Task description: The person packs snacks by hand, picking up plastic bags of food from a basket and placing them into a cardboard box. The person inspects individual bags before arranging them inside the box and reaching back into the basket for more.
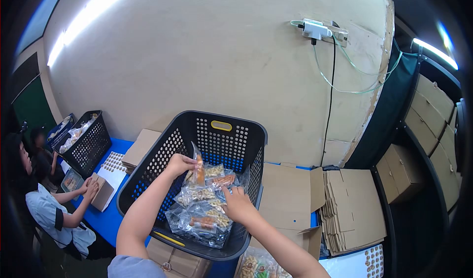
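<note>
A large black plastic basket (129, 195) stands tilted on the table in front of me, with several clear packets of snacks (203, 222) heaped inside. Pinched between the fingers of my left hand (180, 164) is a clear snack packet (199, 172) with orange-brown contents, raised upright over the heap. My right hand (238, 205) reaches in over the basket's right side. Its fingers are apart and rest on or just above the packets, near one with reddish sticks (222, 180). I see no packet in its grip.
Flat cardboard boxes (352, 209) are stacked at right, near an open carton (286, 194). More snack bags (261, 264) lie at the front. Left, a co-worker (61, 219) handles a small box (102, 191) beside another black basket (88, 145). A sticker sheet (374, 260) lies at lower right.
</note>
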Tool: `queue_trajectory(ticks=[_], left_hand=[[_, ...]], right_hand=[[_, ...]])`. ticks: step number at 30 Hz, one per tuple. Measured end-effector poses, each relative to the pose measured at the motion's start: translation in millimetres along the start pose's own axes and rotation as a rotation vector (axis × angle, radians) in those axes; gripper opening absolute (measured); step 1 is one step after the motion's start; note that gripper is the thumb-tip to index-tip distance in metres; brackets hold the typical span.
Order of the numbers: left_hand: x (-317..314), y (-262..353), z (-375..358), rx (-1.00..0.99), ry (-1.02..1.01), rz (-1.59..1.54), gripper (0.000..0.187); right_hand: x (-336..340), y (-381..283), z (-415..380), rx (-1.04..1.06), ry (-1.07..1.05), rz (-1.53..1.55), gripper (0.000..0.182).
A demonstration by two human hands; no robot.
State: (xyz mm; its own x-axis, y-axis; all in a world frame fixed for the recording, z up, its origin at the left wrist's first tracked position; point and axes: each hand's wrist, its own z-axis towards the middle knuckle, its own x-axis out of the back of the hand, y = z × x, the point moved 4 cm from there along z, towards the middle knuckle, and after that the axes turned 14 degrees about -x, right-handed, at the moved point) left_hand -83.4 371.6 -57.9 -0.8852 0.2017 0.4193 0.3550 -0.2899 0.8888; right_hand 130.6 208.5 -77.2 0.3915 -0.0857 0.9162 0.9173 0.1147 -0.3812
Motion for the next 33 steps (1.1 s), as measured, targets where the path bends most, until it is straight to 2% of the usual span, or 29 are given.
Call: queue_trajectory(ticks=[3, 5, 7, 9, 10, 12, 13, 15, 17, 20, 21, 23, 24, 26, 29, 30, 32, 33], left_hand=[[-2, 6, 3, -0.015, -0.004, -0.133, 0.017], [-1, 9, 0, -0.036, -0.027, -0.081, 0.015], [-8, 6, -7, 0.078, -0.318, 0.154, 0.017], [-25, -21, -17, 0.036, -0.618, 0.252, 0.017], [-36, -40, -20, -0.019, -0.767, 0.246, 0.025], [-58, -83, -33, 0.235, -0.978, 0.201, 0.033], [-64, -104, -34, 0.146, -1.057, 0.304, 0.04], [-68, -143, -41, 0.085, -1.182, 0.644, 0.044], [-65, -175, -67, 0.2, -1.209, 1.196, 0.052], [-54, -239, -94, 0.271, -1.312, 1.205, 0.058], [-53, -229, -99, 0.271, -1.314, 1.205, 0.058], [-44, -198, -106, 0.351, -1.102, 1.129, 0.062], [-44, -202, -103, 0.352, -1.102, 1.129, 0.062], [-51, -207, -93, 0.22, -1.103, 1.231, 0.06], [-58, -194, -79, 0.239, -1.048, 1.264, 0.059], [-56, -184, -73, 0.132, -0.938, 1.311, 0.049], [-42, -118, -50, 0.093, -0.74, 1.212, 0.035], [-32, -109, -34, -0.029, -0.618, 1.319, 0.026]], right_hand=[[3, 0, -2, -0.009, 0.0, 0.0, 0.062], [3, 1, -3, -0.012, 0.0, 0.009, 0.062], [1, 2, -2, -0.017, -0.004, -0.005, 0.064], [0, 1, -2, -0.014, -0.012, -0.014, 0.064], [0, 0, -1, -0.016, -0.017, -0.021, 0.065], [0, 0, 0, -0.011, -0.013, -0.013, 0.065], [0, 1, 0, -0.007, -0.008, -0.005, 0.065], [1, 1, -1, -0.013, -0.01, -0.001, 0.066], [3, 1, -2, -0.021, -0.009, -0.001, 0.066], [5, -1, -1, -0.028, -0.014, -0.007, 0.066], [5, -3, -1, -0.02, -0.011, 0.003, 0.066], [5, -5, 0, -0.011, -0.005, 0.017, 0.066], [5, -5, 0, -0.008, -0.008, 0.029, 0.066], [6, -4, -1, -0.004, -0.013, 0.036, 0.066], [9, -3, -2, 0.011, -0.019, 0.039, 0.068], [10, -4, -1, 0.009, -0.032, 0.039, 0.069], [10, -6, 0, 0.007, -0.042, 0.047, 0.07], [10, -5, 1, 0.008, -0.021, 0.055, 0.071]])
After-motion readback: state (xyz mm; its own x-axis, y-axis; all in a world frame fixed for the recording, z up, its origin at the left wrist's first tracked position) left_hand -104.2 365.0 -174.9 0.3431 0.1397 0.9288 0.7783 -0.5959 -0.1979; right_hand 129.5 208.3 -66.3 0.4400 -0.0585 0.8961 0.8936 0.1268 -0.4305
